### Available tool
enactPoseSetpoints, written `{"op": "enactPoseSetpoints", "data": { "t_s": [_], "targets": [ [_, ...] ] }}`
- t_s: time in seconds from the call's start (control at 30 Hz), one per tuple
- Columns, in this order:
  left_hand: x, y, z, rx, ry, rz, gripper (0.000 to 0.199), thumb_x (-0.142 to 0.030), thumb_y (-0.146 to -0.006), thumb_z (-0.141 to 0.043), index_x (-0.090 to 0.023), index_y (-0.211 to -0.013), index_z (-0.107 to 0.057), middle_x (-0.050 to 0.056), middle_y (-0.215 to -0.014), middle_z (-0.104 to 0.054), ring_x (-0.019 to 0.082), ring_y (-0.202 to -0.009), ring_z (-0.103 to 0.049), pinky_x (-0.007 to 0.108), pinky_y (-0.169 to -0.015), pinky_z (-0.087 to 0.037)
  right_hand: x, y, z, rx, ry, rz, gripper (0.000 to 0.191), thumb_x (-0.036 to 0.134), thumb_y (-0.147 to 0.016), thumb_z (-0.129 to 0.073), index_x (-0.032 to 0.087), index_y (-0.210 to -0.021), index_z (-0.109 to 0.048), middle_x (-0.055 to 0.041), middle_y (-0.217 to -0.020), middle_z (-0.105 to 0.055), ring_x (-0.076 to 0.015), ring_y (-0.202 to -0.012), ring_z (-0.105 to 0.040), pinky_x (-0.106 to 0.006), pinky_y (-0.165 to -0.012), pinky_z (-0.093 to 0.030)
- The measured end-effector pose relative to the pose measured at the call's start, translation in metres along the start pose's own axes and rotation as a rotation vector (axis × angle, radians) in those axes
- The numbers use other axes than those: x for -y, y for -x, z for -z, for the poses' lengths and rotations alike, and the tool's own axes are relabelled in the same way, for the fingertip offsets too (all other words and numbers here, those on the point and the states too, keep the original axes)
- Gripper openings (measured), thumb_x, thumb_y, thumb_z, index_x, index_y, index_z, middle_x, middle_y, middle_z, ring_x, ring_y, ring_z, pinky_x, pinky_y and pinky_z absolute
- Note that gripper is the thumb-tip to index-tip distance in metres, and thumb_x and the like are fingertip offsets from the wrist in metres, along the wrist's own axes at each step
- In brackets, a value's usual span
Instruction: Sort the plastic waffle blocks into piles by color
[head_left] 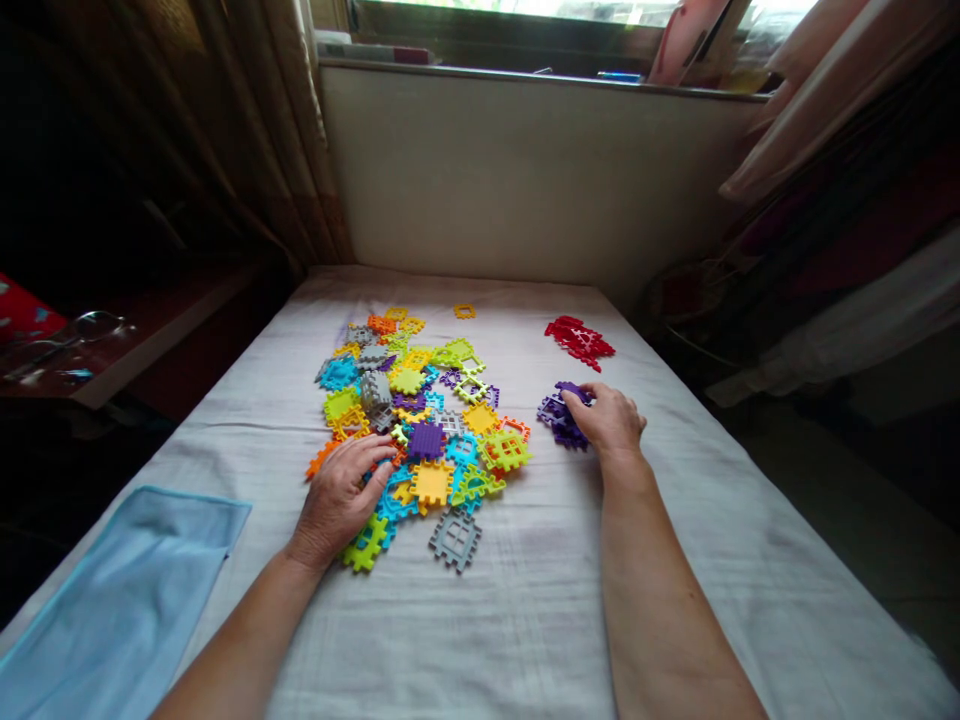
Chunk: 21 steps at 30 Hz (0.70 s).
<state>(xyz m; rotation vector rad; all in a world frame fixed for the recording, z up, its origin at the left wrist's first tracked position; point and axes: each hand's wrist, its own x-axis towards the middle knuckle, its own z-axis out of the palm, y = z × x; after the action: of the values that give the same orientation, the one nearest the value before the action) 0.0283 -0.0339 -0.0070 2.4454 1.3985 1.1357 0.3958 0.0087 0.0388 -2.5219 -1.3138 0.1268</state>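
Tiles of purple plastic lie piled at the fingertips of the right hand (whether it is clamped on one, cannot be told); the left hand, thumb and fingers apart, touches the multicoloured heap; red pieces lie beyond.

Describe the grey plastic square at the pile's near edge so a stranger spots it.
On the pale cloth, find the multicoloured plastic pile by the left hand. At its near edge lies the toothed grey plastic square, four-paned, unlike the solid yellow plastic square behind it.
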Motion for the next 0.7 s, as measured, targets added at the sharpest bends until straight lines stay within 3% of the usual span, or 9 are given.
{"op": "enactPoseSetpoints", "data": {
  "t_s": [0.13, 0.27, 0.37, 0.53, 0.6, 0.7],
  "targets": [
    [0.001, 0.000, -0.001, -0.013, -0.012, -0.015, 0.020, -0.033, -0.092, -0.054, -0.024, -0.100, -0.070, 0.005, -0.111, -0.074, 0.022, -0.107, -0.067, 0.043, -0.099, -0.051, 0.001, 0.001, 0.002, -0.016, -0.005, 0.019, 0.045, 0.052, -0.085, -0.056, 0.023, -0.117, -0.071, -0.0147, -0.119, -0.067, -0.0357, -0.114, -0.056, -0.053, -0.094, -0.042],
    [0.001, 0.002, -0.002, -0.004, -0.005, 0.004, 0.020, -0.033, -0.092, -0.055, -0.025, -0.101, -0.070, 0.005, -0.113, -0.073, 0.022, -0.108, -0.067, 0.044, -0.100, -0.051, 0.012, 0.005, 0.004, -0.090, -0.069, 0.159, 0.039, 0.044, -0.085, -0.059, 0.023, -0.117, -0.070, -0.0128, -0.122, -0.066, -0.0333, -0.116, -0.055, -0.049, -0.096, -0.043],
    [0.001, 0.002, -0.002, 0.005, 0.001, 0.008, 0.020, -0.032, -0.092, -0.055, -0.025, -0.101, -0.071, 0.004, -0.113, -0.073, 0.022, -0.108, -0.066, 0.044, -0.101, -0.050, 0.036, 0.020, 0.003, -0.064, -0.158, 0.402, 0.032, 0.037, -0.084, -0.063, 0.024, -0.113, -0.071, -0.0103, -0.119, -0.068, -0.0290, -0.115, -0.057, -0.044, -0.098, -0.044],
    [-0.001, 0.000, 0.000, 0.012, 0.008, 0.028, 0.021, -0.034, -0.092, -0.053, -0.026, -0.100, -0.071, 0.004, -0.112, -0.074, 0.022, -0.108, -0.066, 0.045, -0.101, -0.050, 0.081, 0.064, -0.007, 0.187, -0.258, 0.944, 0.037, 0.035, -0.080, -0.072, 0.024, -0.116, -0.068, -0.0077, -0.119, -0.068, -0.0236, -0.113, -0.059, -0.038, -0.100, -0.044],
    [-0.002, 0.000, 0.000, 0.013, 0.009, 0.022, 0.022, -0.035, -0.092, -0.052, -0.025, -0.101, -0.071, 0.005, -0.111, -0.074, 0.022, -0.107, -0.066, 0.045, -0.100, -0.051, 0.092, 0.079, -0.011, 0.242, -0.223, 1.067, 0.044, 0.035, -0.079, -0.074, 0.024, -0.121, -0.066, -0.0087, -0.123, -0.066, -0.0244, -0.116, -0.058, -0.040, -0.101, -0.043],
    [-0.002, -0.001, 0.001, 0.016, 0.012, 0.021, 0.022, -0.035, -0.092, -0.053, -0.026, -0.101, -0.071, 0.005, -0.111, -0.074, 0.022, -0.108, -0.066, 0.045, -0.100, -0.051, 0.098, 0.090, -0.015, 0.268, -0.149, 1.121, 0.045, 0.033, -0.080, -0.073, 0.024, -0.122, -0.064, -0.0094, -0.124, -0.066, -0.0260, -0.117, -0.056, -0.042, -0.101, -0.041]
  ]
}}
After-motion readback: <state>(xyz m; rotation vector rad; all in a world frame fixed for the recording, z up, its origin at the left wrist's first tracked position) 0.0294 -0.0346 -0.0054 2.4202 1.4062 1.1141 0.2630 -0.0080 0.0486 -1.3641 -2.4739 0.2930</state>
